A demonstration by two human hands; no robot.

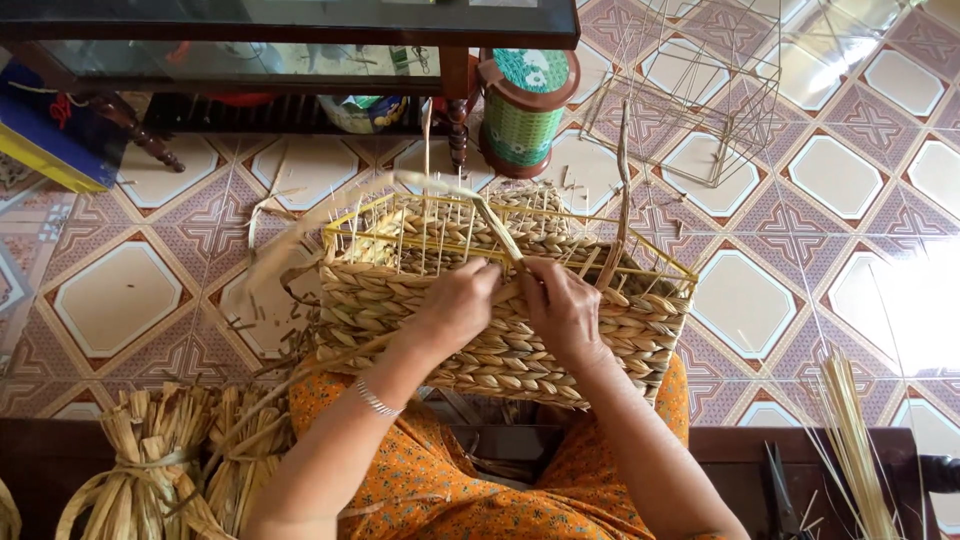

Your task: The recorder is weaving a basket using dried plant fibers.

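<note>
Shiny floor tiles [120,300] with pink and white shapes cover the room. Closest of all, below the left hand, sit bundles of dry, flat straw [150,470], tied in the middle. Below the right hand lie thin pale sticks [855,440] and dark scissors [778,490]. Both hands rest on a half-made basket [480,320] on the person's lap. Its sides are thick, bumpy, twisted straw, and thin yellow wires stick up from the top. The left hand [452,308] is curled shut, pinching a flat straw strand [498,232]. The right hand [562,308] is curled too, gripping the same strand at the rim. Beyond the hands stands a round green and white stool [525,105], and beyond the right hand an open box-shaped wire frame [700,100].
</note>
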